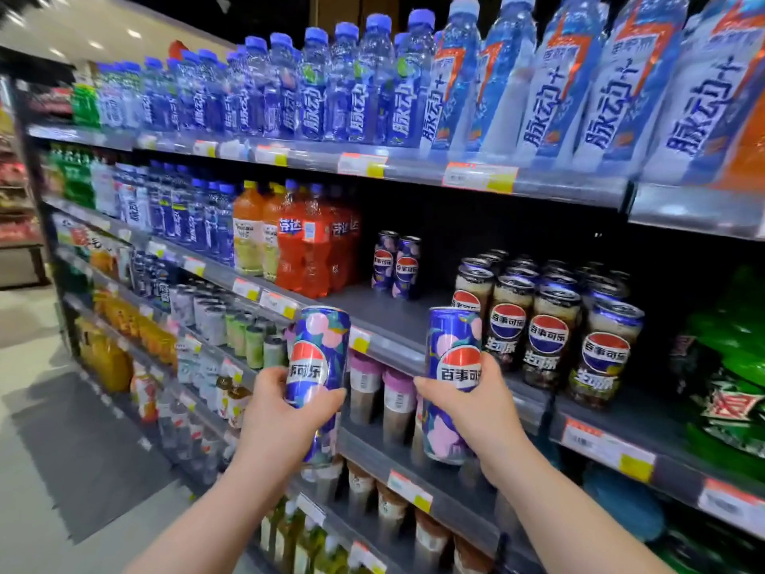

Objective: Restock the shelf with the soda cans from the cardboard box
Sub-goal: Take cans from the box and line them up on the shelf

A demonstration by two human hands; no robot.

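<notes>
- Before the shelf [378, 310], the left can [321, 341] is clamped in the grip of the left hand [285, 412], and the right can [451, 337] in that of the right hand [480, 412].
- Both are best set upright beside the matching cans [397, 265], labels faced outward.

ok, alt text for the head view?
The left hand and right hand each hold a blue floral soda can, left can and right can, in front of a shelf where two matching cans stand beside dark cola cans.
</notes>
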